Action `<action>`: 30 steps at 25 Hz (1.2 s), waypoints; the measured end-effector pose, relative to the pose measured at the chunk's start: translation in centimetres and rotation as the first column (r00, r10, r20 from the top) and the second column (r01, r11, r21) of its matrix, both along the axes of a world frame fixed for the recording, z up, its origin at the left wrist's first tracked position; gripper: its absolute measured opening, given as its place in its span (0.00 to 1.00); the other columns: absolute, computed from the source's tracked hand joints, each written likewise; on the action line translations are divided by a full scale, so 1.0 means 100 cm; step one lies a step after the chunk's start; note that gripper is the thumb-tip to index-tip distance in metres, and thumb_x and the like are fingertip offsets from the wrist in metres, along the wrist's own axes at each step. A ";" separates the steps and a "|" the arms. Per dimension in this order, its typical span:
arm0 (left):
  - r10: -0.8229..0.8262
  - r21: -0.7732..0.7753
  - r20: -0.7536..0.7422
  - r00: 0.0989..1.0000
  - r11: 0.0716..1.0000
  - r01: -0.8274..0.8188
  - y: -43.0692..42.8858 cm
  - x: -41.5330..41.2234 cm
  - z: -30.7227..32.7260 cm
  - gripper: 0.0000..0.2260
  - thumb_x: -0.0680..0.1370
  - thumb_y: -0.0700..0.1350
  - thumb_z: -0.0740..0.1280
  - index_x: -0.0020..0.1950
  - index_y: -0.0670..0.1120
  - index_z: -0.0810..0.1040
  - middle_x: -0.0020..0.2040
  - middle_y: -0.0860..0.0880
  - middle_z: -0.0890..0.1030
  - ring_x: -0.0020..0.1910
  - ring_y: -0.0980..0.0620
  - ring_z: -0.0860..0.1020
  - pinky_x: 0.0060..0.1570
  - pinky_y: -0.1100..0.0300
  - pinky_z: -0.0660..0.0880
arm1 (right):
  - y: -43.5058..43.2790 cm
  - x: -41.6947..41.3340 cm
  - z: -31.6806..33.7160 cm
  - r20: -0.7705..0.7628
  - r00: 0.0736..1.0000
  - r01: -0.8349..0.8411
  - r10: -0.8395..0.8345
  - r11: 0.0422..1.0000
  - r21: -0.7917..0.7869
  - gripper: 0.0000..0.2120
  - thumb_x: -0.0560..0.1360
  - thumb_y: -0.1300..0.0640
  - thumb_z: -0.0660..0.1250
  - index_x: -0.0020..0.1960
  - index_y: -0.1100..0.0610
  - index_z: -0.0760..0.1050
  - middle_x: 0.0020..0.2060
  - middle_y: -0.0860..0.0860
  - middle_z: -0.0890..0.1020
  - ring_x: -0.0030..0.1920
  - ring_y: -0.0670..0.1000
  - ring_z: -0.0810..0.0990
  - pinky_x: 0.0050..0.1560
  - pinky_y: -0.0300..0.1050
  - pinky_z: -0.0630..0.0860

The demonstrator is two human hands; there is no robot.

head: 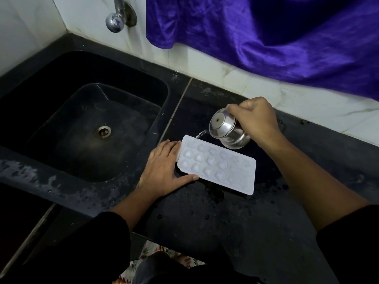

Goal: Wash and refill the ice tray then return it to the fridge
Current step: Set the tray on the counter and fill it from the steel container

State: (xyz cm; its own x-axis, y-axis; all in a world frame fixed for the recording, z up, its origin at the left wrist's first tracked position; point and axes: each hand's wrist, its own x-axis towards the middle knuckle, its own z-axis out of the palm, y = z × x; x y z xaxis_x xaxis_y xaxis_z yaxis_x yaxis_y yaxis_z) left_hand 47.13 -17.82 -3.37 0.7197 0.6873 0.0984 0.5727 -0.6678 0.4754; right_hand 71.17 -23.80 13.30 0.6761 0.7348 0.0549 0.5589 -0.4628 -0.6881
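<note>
Steel pot (226, 130) pouring, white heart-moulded plastic ice tray (217, 163)

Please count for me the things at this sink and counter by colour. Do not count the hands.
White: 1, the ice tray
Silver metal: 2, the water pot and the tap
Purple: 1, the cloth
Black: 1, the sink
Total: 5
</note>
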 end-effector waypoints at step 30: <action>0.002 -0.004 0.009 1.000 1.000 -0.002 -0.001 -0.001 0.001 0.52 0.70 0.81 0.63 0.82 0.47 0.63 0.80 0.50 0.67 0.82 0.48 0.59 0.80 0.48 0.56 | -0.008 -0.038 0.008 0.309 0.940 -0.106 0.144 0.985 -0.137 0.25 0.77 0.48 0.69 0.26 0.59 0.67 0.21 0.50 0.67 0.24 0.51 0.68 0.29 0.43 0.60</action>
